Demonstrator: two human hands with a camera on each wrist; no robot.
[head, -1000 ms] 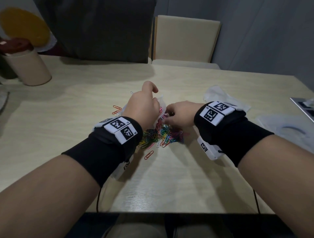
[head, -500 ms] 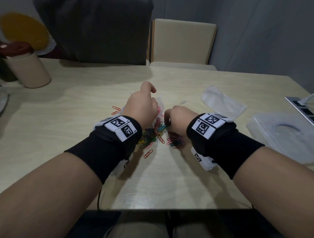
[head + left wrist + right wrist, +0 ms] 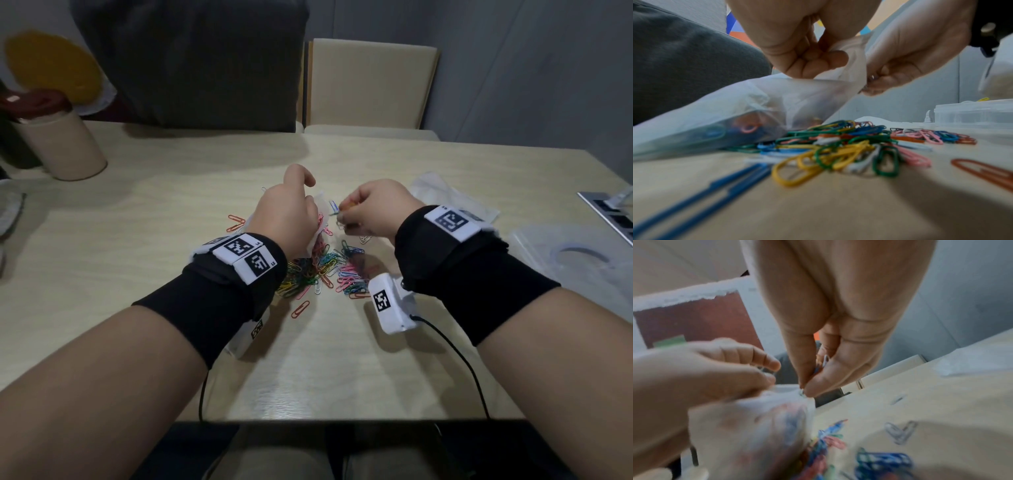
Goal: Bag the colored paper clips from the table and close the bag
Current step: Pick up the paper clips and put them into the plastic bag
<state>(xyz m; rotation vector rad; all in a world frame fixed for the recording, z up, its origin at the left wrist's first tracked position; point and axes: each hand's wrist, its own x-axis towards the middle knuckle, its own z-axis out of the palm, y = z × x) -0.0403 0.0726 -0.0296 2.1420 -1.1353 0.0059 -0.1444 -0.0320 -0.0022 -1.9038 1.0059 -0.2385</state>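
Note:
A heap of colored paper clips [image 3: 325, 270] [image 3: 849, 146] lies on the pale wooden table [image 3: 137, 257] between my wrists. My left hand [image 3: 287, 212] [image 3: 807, 53] pinches the mouth of a small translucent plastic bag [image 3: 756, 105] [image 3: 760, 418], which slopes down to the table with several clips inside. My right hand [image 3: 373, 212] [image 3: 818, 373] is raised at the bag's mouth and pinches a few clips [image 3: 825, 361] between thumb and fingers. A single orange clip [image 3: 300, 309] lies nearer me.
A beige lidded cup [image 3: 58, 137] stands at the far left. A second plastic bag [image 3: 452, 198] and a clear plastic box [image 3: 579, 260] lie to the right, with a power strip [image 3: 609, 212] at the right edge. Two chairs [image 3: 370, 82] stand behind the table.
My right hand has picked clips out of the heap and lifted them up and forward to the bag's mouth. My left hand stays put, holding the bag.

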